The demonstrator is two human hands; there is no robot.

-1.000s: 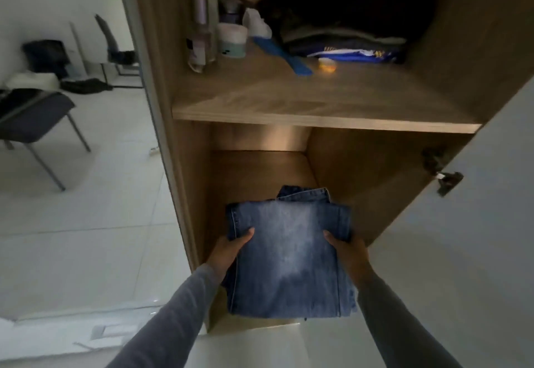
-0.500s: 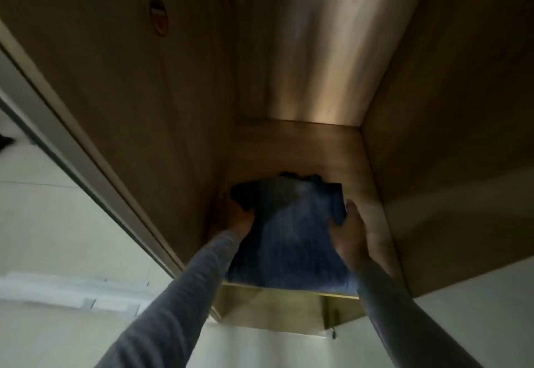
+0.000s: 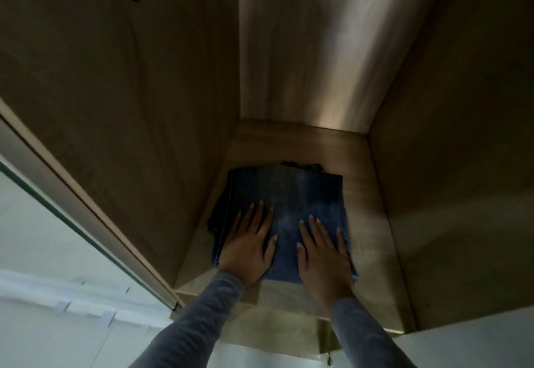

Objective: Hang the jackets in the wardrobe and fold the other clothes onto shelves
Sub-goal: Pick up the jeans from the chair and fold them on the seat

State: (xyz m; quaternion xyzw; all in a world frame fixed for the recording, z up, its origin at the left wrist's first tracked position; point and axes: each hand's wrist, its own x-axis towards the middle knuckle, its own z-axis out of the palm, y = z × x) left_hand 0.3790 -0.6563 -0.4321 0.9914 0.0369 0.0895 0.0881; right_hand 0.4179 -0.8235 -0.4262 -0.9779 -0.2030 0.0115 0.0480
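Head view: both hands, left hand [image 3: 248, 247] and right hand [image 3: 323, 255], press flat with straight fingers on folded jeans [image 3: 300, 194] lying on the wardrobe shelf [image 3: 364, 223]; withdrawing carelessly could drag the near edge forward and loosen the fold.

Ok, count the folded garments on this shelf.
1: the folded jeans lie on the shelf, nearer its left wall, with the left hand and right hand flat on top. Anything underneath would be hidden.

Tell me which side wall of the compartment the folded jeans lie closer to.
The left side wall: the folded jeans lie nearly against it, while a strip of bare shelf shows between their right edge and the right side wall.
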